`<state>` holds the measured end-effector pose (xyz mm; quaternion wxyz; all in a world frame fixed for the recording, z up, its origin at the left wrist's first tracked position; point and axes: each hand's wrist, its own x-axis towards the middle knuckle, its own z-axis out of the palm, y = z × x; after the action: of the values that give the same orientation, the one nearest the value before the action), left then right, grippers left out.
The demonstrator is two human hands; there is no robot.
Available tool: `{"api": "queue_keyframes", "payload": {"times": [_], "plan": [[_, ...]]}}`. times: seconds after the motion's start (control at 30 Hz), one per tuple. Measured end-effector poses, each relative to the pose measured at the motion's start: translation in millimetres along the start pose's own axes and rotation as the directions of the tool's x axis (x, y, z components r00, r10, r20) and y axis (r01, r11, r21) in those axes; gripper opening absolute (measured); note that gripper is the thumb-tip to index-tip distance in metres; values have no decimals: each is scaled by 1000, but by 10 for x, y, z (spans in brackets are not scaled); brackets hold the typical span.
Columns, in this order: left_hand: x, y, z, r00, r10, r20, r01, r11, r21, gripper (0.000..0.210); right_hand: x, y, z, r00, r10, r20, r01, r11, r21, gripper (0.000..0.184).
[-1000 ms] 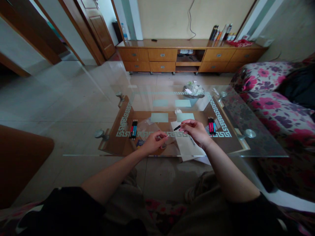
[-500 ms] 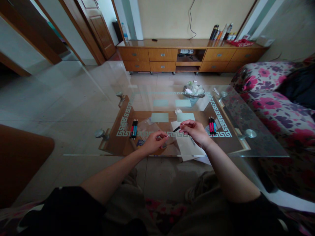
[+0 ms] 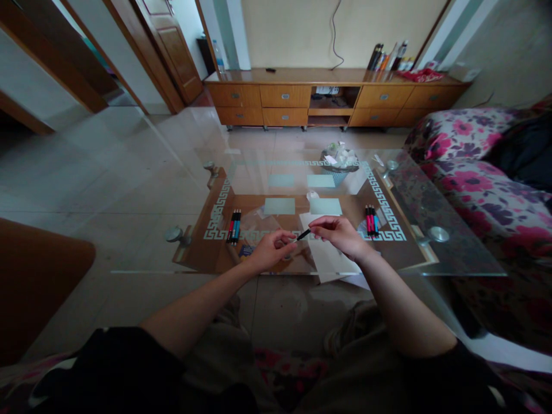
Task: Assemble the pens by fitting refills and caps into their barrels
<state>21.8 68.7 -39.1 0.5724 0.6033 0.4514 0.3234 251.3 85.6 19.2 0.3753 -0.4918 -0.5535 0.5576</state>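
Note:
Above the near part of the glass table (image 3: 146,253), my right hand (image 3: 338,236) pinches a short black pen piece (image 3: 303,234), slanted down to the left. My left hand (image 3: 272,248) is closed in a pinch at the lower end of that piece; whatever its fingertips hold is too small to make out. Several pens (image 3: 234,226) in red, black and blue lie side by side on the glass left of my hands. To the right lies another row of pens (image 3: 371,221), pink and blue with black ends.
Under the glass, a shelf bears white paper (image 3: 330,261) and a clear plastic bag (image 3: 259,223). A filled waste basket (image 3: 340,164) stands beyond the table. Along the wall runs a wooden cabinet (image 3: 284,95). A flowered sofa (image 3: 466,178) is on the right.
My right hand has moved slightly left and down, bringing the black pen piece to the fingertips of my left hand. The left hand has barely moved.

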Motion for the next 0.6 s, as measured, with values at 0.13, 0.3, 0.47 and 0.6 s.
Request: {"api": "queue_keyframes", "payload": {"times": [0.13, 0.3, 0.47, 0.6], "plan": [[19, -53, -2, 1000, 23, -2, -23, 999, 36, 40, 5, 34, 15, 998, -19, 66, 18, 1000, 2, 28], [18, -56, -11, 999, 40, -1, -40, 997, 70, 38, 10, 93, 16, 995, -21, 93, 22, 1000, -5, 28], [12, -54, -13, 1000, 28, 8, -28, 997, 74, 40, 6, 82, 13, 995, -4, 97, 6, 1000, -24, 29], [11, -44, -12, 999, 35, -11, -34, 996, 88, 38, 12, 82, 15, 996, 11, 93, -9, 1000, -26, 28]]}}
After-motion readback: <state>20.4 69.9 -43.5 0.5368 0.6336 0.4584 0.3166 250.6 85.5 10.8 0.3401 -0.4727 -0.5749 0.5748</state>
